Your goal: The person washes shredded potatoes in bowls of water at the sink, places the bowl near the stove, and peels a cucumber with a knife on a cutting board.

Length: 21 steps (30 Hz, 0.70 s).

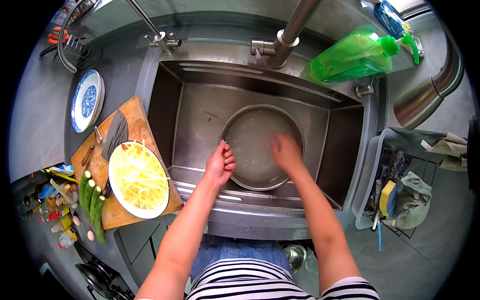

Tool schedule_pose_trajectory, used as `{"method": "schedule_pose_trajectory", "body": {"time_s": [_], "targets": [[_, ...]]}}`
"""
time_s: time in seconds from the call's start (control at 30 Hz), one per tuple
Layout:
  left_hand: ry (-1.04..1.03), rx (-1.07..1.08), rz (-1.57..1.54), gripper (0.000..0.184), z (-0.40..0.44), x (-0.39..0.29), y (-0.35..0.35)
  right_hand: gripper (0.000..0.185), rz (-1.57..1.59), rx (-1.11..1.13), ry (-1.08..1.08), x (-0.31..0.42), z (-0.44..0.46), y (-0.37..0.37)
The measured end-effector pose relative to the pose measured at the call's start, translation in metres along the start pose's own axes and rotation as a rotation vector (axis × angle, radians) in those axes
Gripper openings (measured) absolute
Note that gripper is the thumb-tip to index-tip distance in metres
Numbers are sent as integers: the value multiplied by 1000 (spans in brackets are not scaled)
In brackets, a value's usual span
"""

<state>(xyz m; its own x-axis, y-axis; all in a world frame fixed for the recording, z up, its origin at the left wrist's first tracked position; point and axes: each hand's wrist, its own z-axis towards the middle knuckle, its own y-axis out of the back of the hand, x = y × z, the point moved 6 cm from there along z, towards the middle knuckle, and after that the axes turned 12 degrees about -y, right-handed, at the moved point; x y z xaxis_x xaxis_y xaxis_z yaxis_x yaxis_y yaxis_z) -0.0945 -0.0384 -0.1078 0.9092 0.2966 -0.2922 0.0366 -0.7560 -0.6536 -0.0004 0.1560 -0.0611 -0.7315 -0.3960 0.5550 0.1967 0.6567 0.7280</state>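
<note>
A round metal basin of cloudy water stands in the steel sink. My left hand is at its left rim, fingers curled and thumb against the edge, seemingly gripping it. Over the right half of the water is my right hand, slightly blurred, with thumb and fingers apart and nothing visible between them. Pale bits show faintly in the water. Left of the sink, a white oval dish heaped with pale yellow potato strips rests on a wooden cutting board.
A cleaver and a peeler lie on the board, beside several cucumbers. Blue-patterned plates stand behind. Two faucets, one a thick tap, rise behind the sink, near a green soap bottle. A rack holds a sponge.
</note>
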Motion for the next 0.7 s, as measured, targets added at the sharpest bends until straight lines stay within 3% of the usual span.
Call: {"method": "schedule_pose_trajectory", "body": {"time_s": [0.03,0.13,0.23,0.33,0.43,0.53,0.63,0.7], "targets": [[-19,-43,12,30,-1,-2,-1,35,-156,-16,-59,-21,11,-5],[-63,-137,59,34,-9,-10,-10,42,-296,324,-228,-69,28,-58],[-101,-155,126,39,-14,-20,-12,45,-433,495,11,-67,28,-111],[-166,-200,167,43,-20,-27,-13,44,-119,446,-261,-31,11,-111],[-228,-249,178,44,-23,-33,-9,46,18,457,-197,2,3,-132],[-265,-254,159,43,-25,-37,-6,41,154,279,-65,23,4,-152],[-280,-260,133,41,-28,-38,-5,30,396,370,-37,35,0,-160],[-291,-258,115,38,-29,-39,-2,24,316,434,22,41,-5,-160]]}}
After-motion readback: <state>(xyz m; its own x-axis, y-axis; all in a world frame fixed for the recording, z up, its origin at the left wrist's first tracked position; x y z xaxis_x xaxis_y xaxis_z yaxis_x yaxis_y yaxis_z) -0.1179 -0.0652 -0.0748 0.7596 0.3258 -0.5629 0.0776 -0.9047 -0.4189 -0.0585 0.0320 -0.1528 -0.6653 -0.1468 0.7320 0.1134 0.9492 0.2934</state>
